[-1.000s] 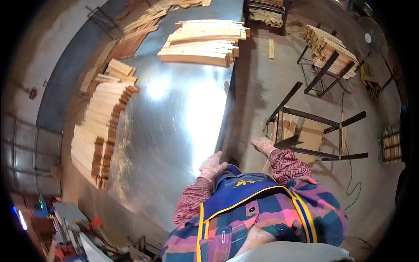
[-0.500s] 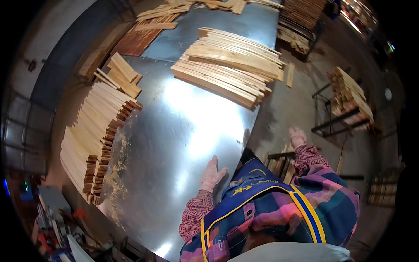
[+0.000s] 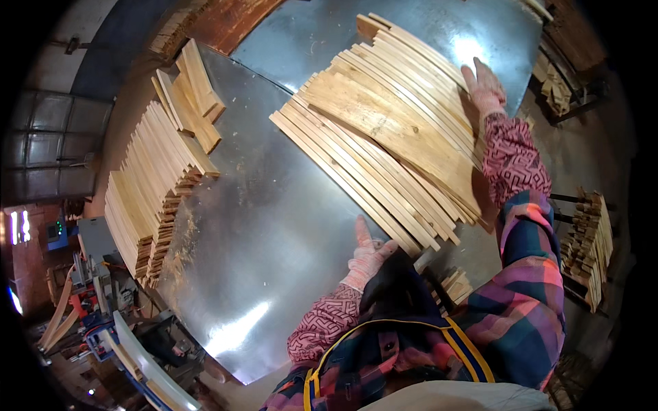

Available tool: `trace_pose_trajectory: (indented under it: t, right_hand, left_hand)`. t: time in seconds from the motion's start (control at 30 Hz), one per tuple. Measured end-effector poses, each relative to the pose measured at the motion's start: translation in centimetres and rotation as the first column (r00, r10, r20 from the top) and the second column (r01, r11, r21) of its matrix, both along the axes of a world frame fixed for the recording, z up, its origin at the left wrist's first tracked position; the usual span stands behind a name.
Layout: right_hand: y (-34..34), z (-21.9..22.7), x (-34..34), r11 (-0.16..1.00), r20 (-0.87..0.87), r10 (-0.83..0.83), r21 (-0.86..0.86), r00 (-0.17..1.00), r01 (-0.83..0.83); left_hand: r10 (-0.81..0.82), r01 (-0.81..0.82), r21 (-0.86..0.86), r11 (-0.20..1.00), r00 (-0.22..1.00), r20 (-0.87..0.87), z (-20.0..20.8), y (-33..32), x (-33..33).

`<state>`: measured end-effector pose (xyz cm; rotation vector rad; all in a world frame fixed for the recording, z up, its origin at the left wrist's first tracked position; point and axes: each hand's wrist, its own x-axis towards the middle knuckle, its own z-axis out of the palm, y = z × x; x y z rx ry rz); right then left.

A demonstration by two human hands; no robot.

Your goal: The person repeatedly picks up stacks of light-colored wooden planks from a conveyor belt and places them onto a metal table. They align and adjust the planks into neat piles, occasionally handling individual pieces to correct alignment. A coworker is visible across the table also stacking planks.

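- Two hands are in view, both with fingers spread and closed on nothing that can be seen.
- One metal table (image 3: 253, 226) bears two long rows of wood, a middle row (image 3: 349, 171) and a left row (image 3: 147, 178).
- The middle row has well over a dozen strips; they overlap too much for an exact count. One wide board (image 3: 384, 120) lies on top of it.
- At least three loose boards (image 3: 200, 81) lie at the far end of the left row, and one stack (image 3: 589, 243) of wood shows beyond the table at the right.
- The middle row's strips are pale, straight and narrow, side by side, their ends uneven. The wide board is yellower, with visible grain and a dark knot, and lies slightly aslant over them.
- The left hand (image 3: 370, 259) is just beside the near corner of the middle row, forefinger pointing away from the body, thumb out toward the strip ends. Whether it touches wood or table, I cannot tell.
- The right hand (image 3: 486, 90) reaches to the row's far right side, fingers pointing away; contact with the strips cannot be made out.
- The middle row thus lies between the hands, the wide board nearer the right one.
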<state>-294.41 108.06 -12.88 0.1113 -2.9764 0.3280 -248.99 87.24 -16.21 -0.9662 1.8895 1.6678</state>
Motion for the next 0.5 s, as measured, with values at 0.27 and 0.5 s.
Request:
trace_pose_trajectory:
  t: [0.27,0.5]
  right_hand:
    - [-3.9,-3.9,-7.4,0.991,0.454,0.129,-0.074,0.881,-0.107]
    - [-1.5,-5.9,-2.2,0.971,0.368,0.148,0.123,0.918,-0.206]
  left_hand:
    - [0.203,-0.159,0.275,0.948,0.969,-0.14,-4.1,1.4,-3.2]
    - [0.151,-0.059,0.268,0.962,0.929,-0.339,-5.3,-1.1,0.7]
